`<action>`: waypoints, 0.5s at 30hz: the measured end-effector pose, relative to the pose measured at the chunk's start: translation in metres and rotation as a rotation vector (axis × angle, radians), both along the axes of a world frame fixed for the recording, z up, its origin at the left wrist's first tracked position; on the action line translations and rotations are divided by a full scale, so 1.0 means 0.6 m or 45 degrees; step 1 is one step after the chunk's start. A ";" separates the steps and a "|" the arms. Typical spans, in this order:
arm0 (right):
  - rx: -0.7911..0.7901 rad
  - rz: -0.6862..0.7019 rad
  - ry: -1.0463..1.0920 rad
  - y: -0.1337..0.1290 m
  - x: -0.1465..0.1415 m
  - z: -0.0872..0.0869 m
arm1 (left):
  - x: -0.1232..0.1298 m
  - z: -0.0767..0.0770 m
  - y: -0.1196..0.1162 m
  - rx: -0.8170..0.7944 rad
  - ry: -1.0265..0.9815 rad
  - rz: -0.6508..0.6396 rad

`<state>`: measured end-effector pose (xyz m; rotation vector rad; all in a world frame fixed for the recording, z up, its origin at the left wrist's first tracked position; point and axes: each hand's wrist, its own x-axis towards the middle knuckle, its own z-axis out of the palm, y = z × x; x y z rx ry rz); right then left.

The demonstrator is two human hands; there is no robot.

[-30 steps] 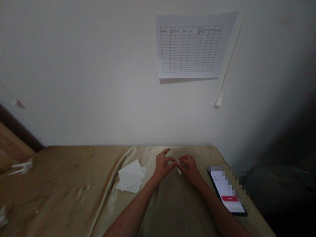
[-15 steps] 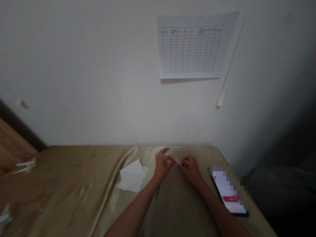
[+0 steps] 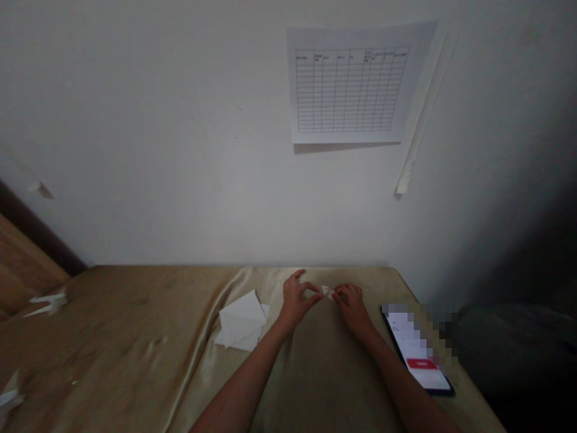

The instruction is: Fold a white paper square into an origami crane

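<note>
Between my hands is a small folded piece of white paper point(image 3: 327, 292), held just above the cloth near the table's far side. My left hand point(image 3: 297, 298) pinches its left end with thumb and forefinger, the other fingers raised. On its right end, the thumb and fingers of my right hand point(image 3: 349, 300) are closed. Fine folds in the paper are too small to make out. Left of my left hand lies a loose stack of white paper sheets point(image 3: 242, 320), overlapping at different angles.
A shiny gold-brown cloth point(image 3: 135, 349) covers the table. At the right edge lies a phone point(image 3: 421, 364) with a lit screen. White paper pieces point(image 3: 47, 302) sit at the left. A printed table sheet point(image 3: 347, 90) hangs on the wall behind.
My right hand has shifted slightly right, away from the left one. More of the white paper now shows between my fingertips. The stack and phone stay put.
</note>
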<state>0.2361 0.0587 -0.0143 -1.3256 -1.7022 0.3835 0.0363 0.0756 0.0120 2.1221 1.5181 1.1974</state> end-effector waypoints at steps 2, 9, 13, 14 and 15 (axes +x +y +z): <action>-0.025 0.021 -0.028 0.000 0.002 0.001 | -0.004 -0.002 0.005 -0.001 0.021 0.035; -0.132 0.090 -0.175 -0.006 -0.001 0.010 | -0.009 -0.009 0.014 -0.171 0.184 0.001; -0.157 0.080 -0.204 -0.012 -0.004 0.016 | -0.008 -0.004 0.011 -0.274 0.221 0.003; -0.155 0.069 -0.196 -0.014 -0.005 0.017 | -0.009 -0.001 0.010 -0.285 0.219 0.000; -0.154 0.060 -0.187 -0.016 -0.006 0.019 | -0.009 0.000 0.009 -0.291 0.212 -0.003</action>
